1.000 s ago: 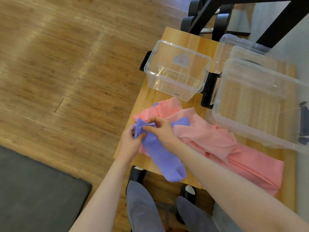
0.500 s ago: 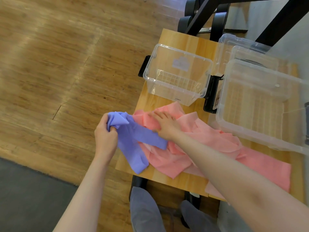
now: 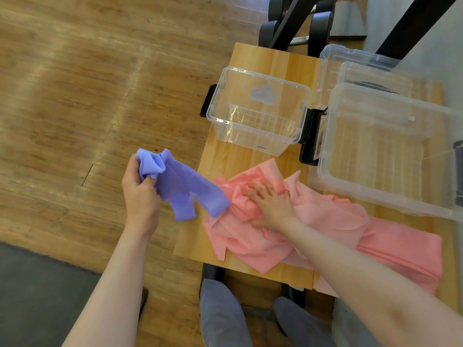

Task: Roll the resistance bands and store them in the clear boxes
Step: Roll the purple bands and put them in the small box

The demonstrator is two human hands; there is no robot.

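A wood-plank floor [image 3: 75, 96] surrounds a small wooden table [image 3: 260, 61], with a dark mat [image 3: 37, 284] at the lower left. The left hand [image 3: 140, 194] has its fingers curled round the bunched end of the purple band [image 3: 180, 186], gripping it out over the floor, off the table's left edge; the band's free ends hang and trail back toward the table, touching the pink heap. The right hand [image 3: 271, 204] lies flat, fingers straight and slightly spread, pressing on the crumpled pink bands [image 3: 325, 221], which sprawl across the table's near half. Beyond them stands a small clear box [image 3: 258, 113] with black latches. To the right, a larger clear box [image 3: 388, 151] sits just beside it, with further clear boxes [image 3: 350, 61] behind. Black rack legs [image 3: 288, 23] rise at the far end.
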